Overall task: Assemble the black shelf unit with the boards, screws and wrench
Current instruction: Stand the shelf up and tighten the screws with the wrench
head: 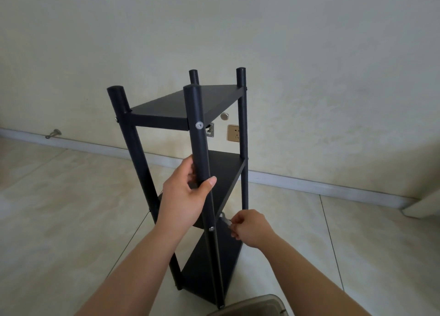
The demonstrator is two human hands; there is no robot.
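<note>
Pale floor tiles (71, 196) run up to a cream wall (309, 54) with a socket (233, 133) low on it, and the black shelf unit (190, 115) stands upright on the tiles in front of me, its three boards already seated between the four posts. At the near edge of my view, a brownish container's rim (257, 303) shows just beside the foot of the unit.

My left hand (185, 196) is wrapped round the near post (202, 161) between the top board (188, 104) and the middle board (226, 173), thumb over the front. My right hand (252, 227) pinches the small silvery wrench (225, 219) at the right edge of the middle board, just beside the far right post. I cannot see the screw it is meant to be on; the board edge hides it.

I judge this to be a tightening pass on the middle board's right-hand screw. To do it well I would keep the left grip firm so the frame does not twist, seat the wrench fully in the head before turning, and turn in short arcs. The visible screws (199, 125) look flush, so I should stop at snug; overtightening could strip the board.
</note>
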